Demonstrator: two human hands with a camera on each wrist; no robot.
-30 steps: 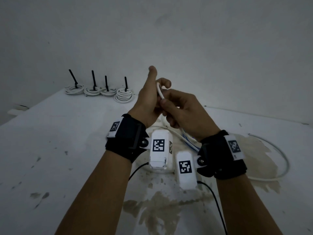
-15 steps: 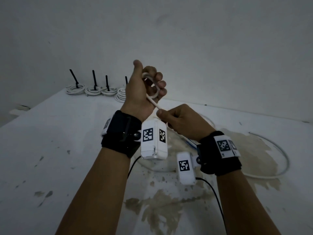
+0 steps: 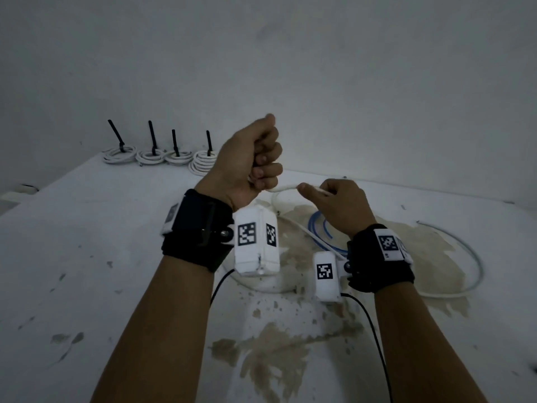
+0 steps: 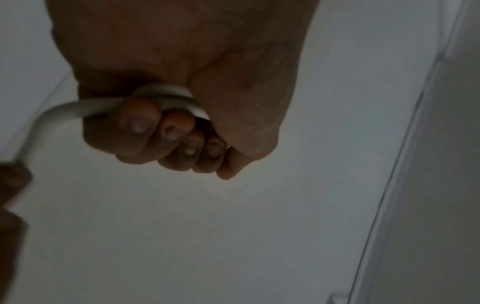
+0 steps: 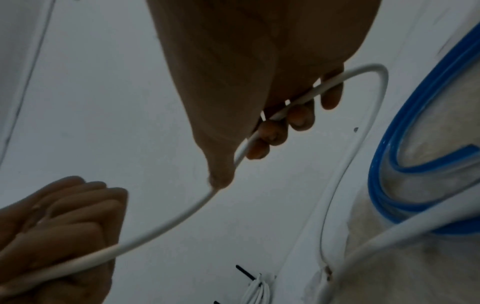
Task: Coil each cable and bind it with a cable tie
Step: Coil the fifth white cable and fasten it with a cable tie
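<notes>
My left hand [image 3: 255, 161] is a closed fist raised above the table, gripping turns of a white cable [image 3: 286, 188] inside it; the left wrist view shows the white cable [image 4: 166, 96] curving under the curled fingers [image 4: 145, 125]. My right hand [image 3: 334, 196] pinches the same cable a short way to the right, and the right wrist view shows the cable [image 5: 182, 216] running from its fingers [image 5: 298, 117] to the left fist [image 5: 59, 222]. The cable's slack lies looped on the table [image 3: 465, 257].
Several coiled white cables [image 3: 151, 155] bound with upright black ties [image 3: 152, 138] stand in a row at the table's back left. A blue cable [image 3: 319, 228] lies under my right hand. The white table [image 3: 87, 257] carries brown stains; a wall rises close behind.
My left hand has closed into a fist over the coil loop and turned. My right hand slid right along the cable, drawing a short stretch level between the hands.
</notes>
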